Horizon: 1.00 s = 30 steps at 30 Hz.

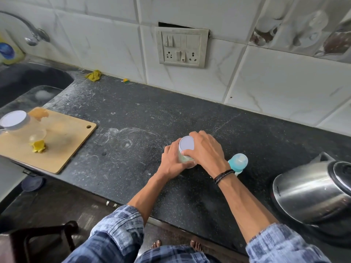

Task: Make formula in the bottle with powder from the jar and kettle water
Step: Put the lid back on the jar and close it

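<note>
the jar (187,144) stands on the counter (133,114) well left of the kettle (311,190), left hand (171,160) wrapped round its body, right hand (206,149) curled over its white lid. the bottle (238,161) stands nearer the kettle, also left of it

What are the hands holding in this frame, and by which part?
Both hold the jar. The left hand grips its clear body from the side, and the right hand curls over the white lid, fingers on its rim.
</note>
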Available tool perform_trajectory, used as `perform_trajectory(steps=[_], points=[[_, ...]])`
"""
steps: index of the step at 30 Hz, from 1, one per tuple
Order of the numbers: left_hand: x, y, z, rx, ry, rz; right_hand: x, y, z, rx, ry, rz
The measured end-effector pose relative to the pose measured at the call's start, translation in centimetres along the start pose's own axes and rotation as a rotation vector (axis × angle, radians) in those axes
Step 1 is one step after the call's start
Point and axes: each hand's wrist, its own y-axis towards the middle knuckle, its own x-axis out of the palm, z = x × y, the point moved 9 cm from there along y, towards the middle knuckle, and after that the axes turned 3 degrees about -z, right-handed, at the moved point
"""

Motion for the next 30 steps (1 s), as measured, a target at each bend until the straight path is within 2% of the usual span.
perform_trajectory(steps=[4,9,15,19,25,30], points=[[0.0,0.0,0.1,-0.005,0.015,0.002,-1.0,0.1,0.3,0.046,-0.036,0.036],[0.0,0.0,0.1,-0.008,0.001,0.003,-0.3,0.2,-1.0,-0.029,-0.056,-0.049],[0.0,0.0,0.1,-0.014,0.016,-0.001,-1.2,0.1,-0.7,0.039,-0.131,0.046],[-0.1,-0.1,0.1,-0.014,0.009,0.002,-0.3,0.3,-1.2,-0.005,-0.104,-0.057],[-0.1,-0.2,0.2,-0.020,0.012,-0.001,-1.4,0.0,-0.8,0.045,-0.164,0.047],[-0.2,-0.3,0.5,-0.005,0.002,-0.007,-0.4,0.1,-1.6,-0.013,-0.128,-0.061]])
